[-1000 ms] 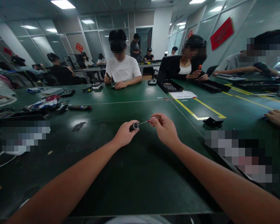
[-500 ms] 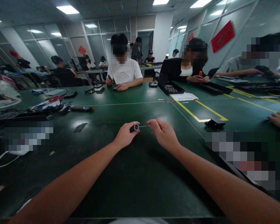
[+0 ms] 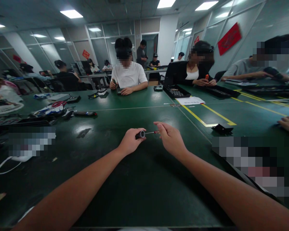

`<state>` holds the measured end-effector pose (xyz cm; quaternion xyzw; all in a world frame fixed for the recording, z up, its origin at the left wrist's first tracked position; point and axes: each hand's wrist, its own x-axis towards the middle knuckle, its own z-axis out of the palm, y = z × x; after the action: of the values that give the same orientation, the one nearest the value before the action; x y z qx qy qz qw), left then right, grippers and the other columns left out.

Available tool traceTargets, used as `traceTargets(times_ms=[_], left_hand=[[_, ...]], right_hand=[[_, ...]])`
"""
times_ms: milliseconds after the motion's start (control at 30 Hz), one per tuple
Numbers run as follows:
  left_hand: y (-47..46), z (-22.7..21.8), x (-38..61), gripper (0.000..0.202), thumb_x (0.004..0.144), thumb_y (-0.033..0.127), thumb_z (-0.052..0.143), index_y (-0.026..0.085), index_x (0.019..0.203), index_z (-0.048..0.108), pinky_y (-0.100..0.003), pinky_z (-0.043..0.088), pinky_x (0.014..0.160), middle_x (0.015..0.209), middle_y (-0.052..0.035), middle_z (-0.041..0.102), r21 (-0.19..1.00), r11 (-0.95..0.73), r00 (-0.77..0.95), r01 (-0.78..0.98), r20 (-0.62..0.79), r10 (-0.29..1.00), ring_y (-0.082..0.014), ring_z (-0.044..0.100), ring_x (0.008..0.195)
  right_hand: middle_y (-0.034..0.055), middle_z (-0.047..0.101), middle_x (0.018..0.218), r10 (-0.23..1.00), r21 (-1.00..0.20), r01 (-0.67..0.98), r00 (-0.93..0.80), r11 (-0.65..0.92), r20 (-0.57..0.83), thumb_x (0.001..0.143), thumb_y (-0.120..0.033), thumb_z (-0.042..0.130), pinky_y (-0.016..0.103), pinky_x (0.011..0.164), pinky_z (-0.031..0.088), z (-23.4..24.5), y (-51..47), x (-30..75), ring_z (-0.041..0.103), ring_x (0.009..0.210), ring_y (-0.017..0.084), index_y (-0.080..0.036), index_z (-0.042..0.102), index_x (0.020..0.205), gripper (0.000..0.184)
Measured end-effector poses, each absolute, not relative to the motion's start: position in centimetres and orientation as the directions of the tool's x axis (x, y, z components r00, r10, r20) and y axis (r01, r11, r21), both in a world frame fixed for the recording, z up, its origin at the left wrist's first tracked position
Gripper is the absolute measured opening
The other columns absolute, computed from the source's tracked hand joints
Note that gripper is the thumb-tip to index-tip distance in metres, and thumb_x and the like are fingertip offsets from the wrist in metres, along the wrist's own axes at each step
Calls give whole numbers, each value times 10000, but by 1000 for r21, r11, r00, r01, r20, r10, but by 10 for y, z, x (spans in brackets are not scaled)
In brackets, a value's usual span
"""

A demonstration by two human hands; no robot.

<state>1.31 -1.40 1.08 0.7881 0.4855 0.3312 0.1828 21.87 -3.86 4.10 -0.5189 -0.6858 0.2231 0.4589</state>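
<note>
My left hand [image 3: 130,141] is closed around a small black flashlight [image 3: 142,134], whose round, silver-rimmed end faces me. Between thumb and fingers, my right hand [image 3: 170,136] pinches a small screwdriver [image 3: 156,132] by its red handle, most of which the hand hides. The screwdriver's thin metal shaft points left and reaches the side of the flashlight; whether its tip touches or sits in something there is too small to tell. Both hands are above the green table [image 3: 135,192].
A black tray edge [image 3: 240,173] lies to the right, near a small black bracket-like part [image 3: 222,129]. On the left are a white corded item [image 3: 21,158], a dark pen-like tool [image 3: 85,114] and piled tools. Across the table, a person in white [image 3: 128,77] works.
More of the screwdriver's red handle shows now, and my right fingers look straighter. The flashlight sits slightly lower and farther right in view, while the whole view has shifted a little.
</note>
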Motion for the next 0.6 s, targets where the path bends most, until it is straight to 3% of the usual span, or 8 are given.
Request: traceTargets(times_ms=[100, 167, 267, 433, 600], left_hand=[[-15, 12, 13, 333, 849, 208, 723, 259, 1176, 685, -440, 463, 1020, 1123, -45, 710, 615, -456, 309, 644, 336, 890, -245, 623, 1062], [-14, 12, 12, 342, 854, 212, 715, 260, 1190, 678, -432, 472, 1008, 1129, -45, 706, 633, -432, 280, 642, 330, 901, -243, 625, 1056], [-13, 11, 11, 355, 862, 220, 704, 260, 1213, 667, -428, 481, 996, 1130, -49, 700, 652, -398, 237, 645, 325, 916, -245, 628, 1048], [-13, 11, 12, 358, 851, 210, 722, 254, 1203, 676, -414, 481, 992, 1117, -49, 703, 655, -401, 235, 640, 331, 914, -239, 630, 1034], [-11, 9, 12, 361, 855, 208, 724, 252, 1210, 673, -406, 477, 991, 1116, -45, 706, 652, -411, 241, 637, 338, 910, -234, 631, 1038]], right_hand=[[4, 635, 713, 932, -816, 474, -24, 330, 363, 986, -461, 436, 334, 614, 443, 37, -35, 220, 589, 613, 186, -207, 571, 1336, 453], [3, 635, 739, 935, -835, 439, -42, 333, 351, 980, -421, 442, 337, 628, 449, 33, -33, 220, 587, 633, 185, -204, 536, 1333, 426], [0, 623, 775, 932, -852, 382, -81, 357, 354, 970, -365, 440, 333, 668, 461, 29, -33, 219, 606, 709, 187, -218, 549, 1260, 344], [-9, 581, 673, 943, -849, 418, -59, 322, 329, 999, -486, 365, 331, 618, 439, 33, -35, 218, 589, 629, 187, -227, 639, 1079, 386], [5, 653, 755, 942, -834, 447, -67, 323, 329, 966, -431, 459, 326, 590, 429, 33, -34, 218, 585, 612, 185, -227, 578, 1186, 323]])
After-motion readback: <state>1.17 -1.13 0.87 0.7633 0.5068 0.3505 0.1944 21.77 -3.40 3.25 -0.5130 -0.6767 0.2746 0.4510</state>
